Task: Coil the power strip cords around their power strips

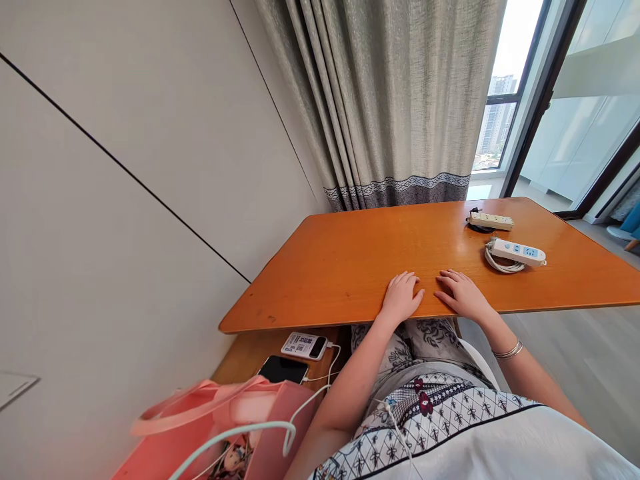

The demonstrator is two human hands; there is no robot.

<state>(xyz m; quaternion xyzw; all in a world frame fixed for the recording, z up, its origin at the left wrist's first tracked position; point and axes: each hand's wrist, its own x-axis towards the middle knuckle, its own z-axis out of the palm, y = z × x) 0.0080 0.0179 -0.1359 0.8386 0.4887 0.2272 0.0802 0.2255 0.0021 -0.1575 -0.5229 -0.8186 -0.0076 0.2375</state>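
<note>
Both my hands rest palm down on the near edge of an orange-brown wooden table [345, 267]. My left hand [401, 295] lies with its fingers stretched out and holds nothing. A short gap away, my right hand [464, 293] lies flat with fingers apart, a bracelet on its wrist. Nearest to the right hand is a white power strip [517, 252] with blue socket panels, its white cord coiled beside it. Behind that sits a second, cream power strip [491, 221] with a black cord.
A pink bag [285, 427] stands at lower left, near a black phone [283, 369] and a white power bank [304, 345] joined by a cable on a lower wooden surface. A grey curtain [410, 100] hangs behind the table. A pale wall [125, 267] borders the left; windows are at right.
</note>
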